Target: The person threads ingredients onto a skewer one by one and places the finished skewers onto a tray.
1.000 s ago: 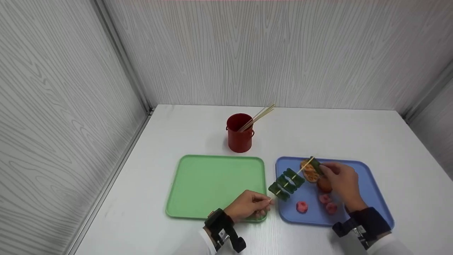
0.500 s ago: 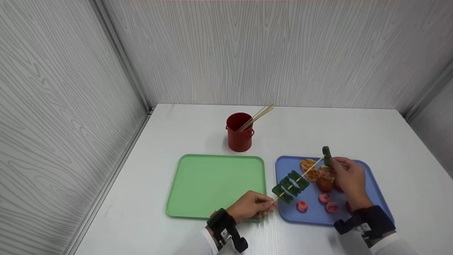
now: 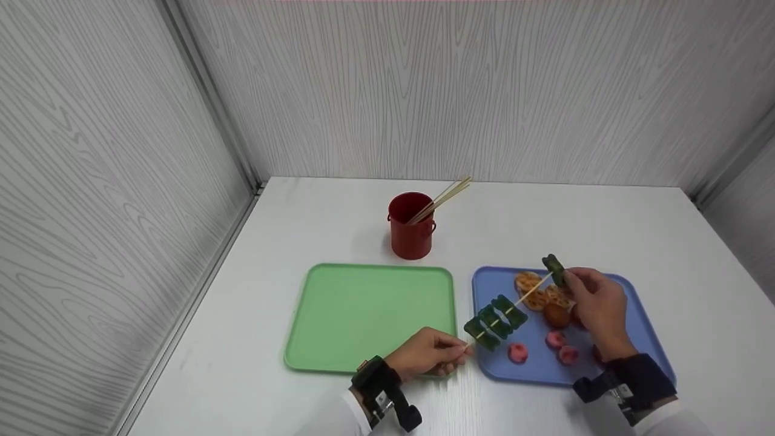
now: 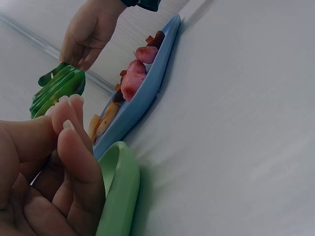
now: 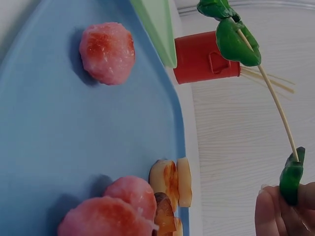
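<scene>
My left hand [image 3: 430, 352] pinches the lower end of a thin wooden skewer [image 3: 533, 289] between thumb and fingertips. Several glossy green pepper pieces [image 3: 495, 322] are threaded on its lower half, and the skewer slants up to the right above the blue tray [image 3: 496, 370]. At its upper tip, my right hand [image 3: 599, 306] pinches one more green pepper piece [image 5: 291, 179] between thumb and fingers. In the right wrist view the tip meets this piece and the stick bends slightly; how deep it goes in is hidden. The left wrist view shows the threaded pieces beyond my fingertips.
On the blue tray lie pink round pieces [image 3: 517, 352], brown balls [image 3: 556, 315] and lotus root slices [image 3: 530, 284]. A green tray [image 3: 369, 315] sits left of it, partly under my left hand. Behind stands a red bucket [image 3: 411, 239] holding several skewers [image 3: 445, 198].
My right hand has shifted right with its pepper piece, then tilted the piece leftward. My left hand and the skewer have moved slightly right.
</scene>
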`<action>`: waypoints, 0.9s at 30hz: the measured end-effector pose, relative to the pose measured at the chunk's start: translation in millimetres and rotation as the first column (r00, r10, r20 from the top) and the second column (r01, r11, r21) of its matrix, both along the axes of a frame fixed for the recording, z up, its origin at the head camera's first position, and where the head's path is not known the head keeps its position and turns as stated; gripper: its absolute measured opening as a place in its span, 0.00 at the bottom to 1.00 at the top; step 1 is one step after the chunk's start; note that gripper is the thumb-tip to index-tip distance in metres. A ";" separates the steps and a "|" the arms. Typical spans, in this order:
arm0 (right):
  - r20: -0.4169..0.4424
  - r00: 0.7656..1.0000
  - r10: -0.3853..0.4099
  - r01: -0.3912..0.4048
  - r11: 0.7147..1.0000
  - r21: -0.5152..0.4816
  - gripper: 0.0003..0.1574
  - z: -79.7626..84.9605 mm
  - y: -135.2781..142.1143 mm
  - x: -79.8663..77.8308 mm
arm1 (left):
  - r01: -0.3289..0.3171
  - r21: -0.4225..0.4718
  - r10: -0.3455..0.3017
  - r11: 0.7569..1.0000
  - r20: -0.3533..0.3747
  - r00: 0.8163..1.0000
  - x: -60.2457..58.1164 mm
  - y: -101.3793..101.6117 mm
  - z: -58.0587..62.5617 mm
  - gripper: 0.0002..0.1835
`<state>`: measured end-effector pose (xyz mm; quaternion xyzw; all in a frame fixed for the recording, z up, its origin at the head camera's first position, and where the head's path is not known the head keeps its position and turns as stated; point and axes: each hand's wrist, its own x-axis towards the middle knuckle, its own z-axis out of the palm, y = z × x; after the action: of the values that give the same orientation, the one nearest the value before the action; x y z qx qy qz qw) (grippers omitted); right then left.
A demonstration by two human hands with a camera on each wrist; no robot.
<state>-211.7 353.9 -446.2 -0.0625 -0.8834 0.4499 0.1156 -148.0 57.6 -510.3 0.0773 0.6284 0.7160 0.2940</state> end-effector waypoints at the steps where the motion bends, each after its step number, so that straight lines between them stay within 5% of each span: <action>1: -0.013 1.000 -0.005 0.005 1.000 0.013 0.23 -0.5 -0.1 0.2 | -0.002 0.003 0.002 1.000 0.005 1.000 -0.1 -0.2 0.6 0.12; 18: -0.202 0.979 0.024 -0.014 0.999 0.050 0.12 -6.6 0.7 3.0 | 0.019 0.012 -0.018 1.000 -0.018 1.000 -3.2 -0.2 0.1 0.14; 27: -0.170 0.984 0.047 -0.030 0.994 0.105 0.15 -9.5 -1.8 4.3 | 0.034 0.000 -0.034 0.999 -0.037 0.999 -4.3 1.2 -3.4 0.13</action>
<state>-207.4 352.1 -455.7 -0.0002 -0.8929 0.4103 0.1857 -152.3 58.9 -513.7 0.1011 0.6321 0.7096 0.2945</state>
